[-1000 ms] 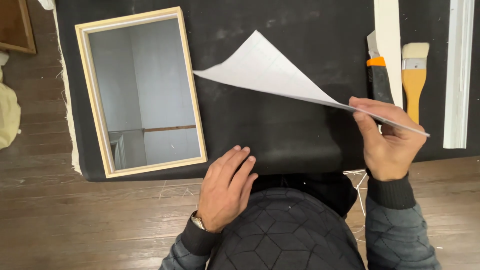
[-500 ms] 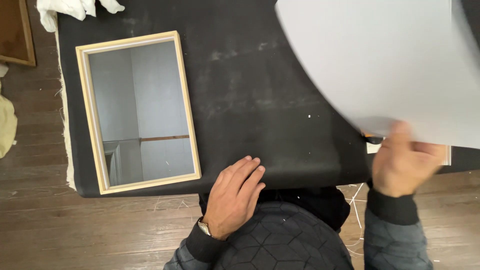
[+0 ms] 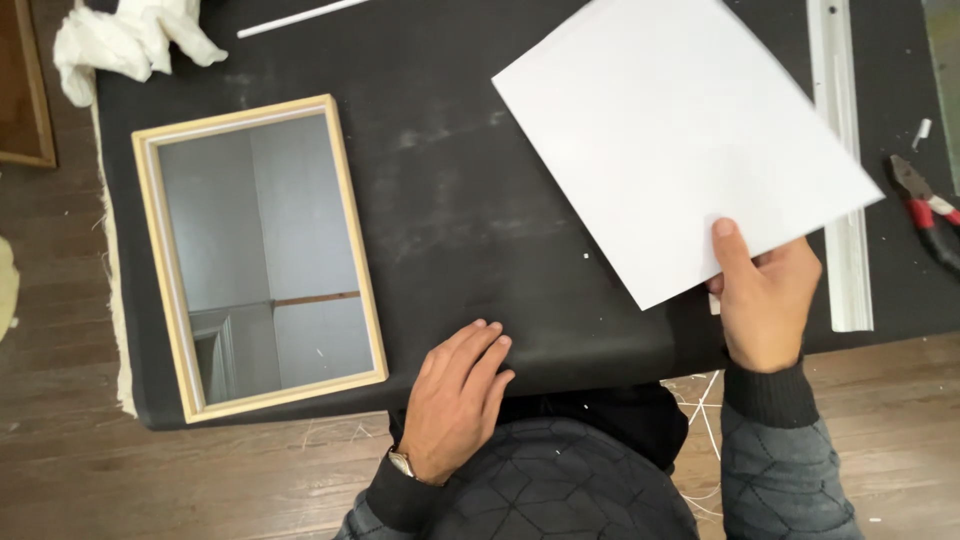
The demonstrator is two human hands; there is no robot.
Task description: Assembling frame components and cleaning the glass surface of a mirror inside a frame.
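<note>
Right hand [image 3: 765, 305]: grip closed on near corner of white sheet [image 3: 680, 140], thumb on top; sheet held flat above the black-covered table [image 3: 450, 210]. Left hand [image 3: 455, 400]: grip open, palm down on the table's near edge, beside wood-framed mirror [image 3: 260, 255]. Pliers [image 3: 930, 210] far right.

No packages, labels, signs or screens found anywhere in the frame. Nothing printed or boxed noted at upper left, centre, right edge or along the bottom. Inspected in full; none to report.
</note>
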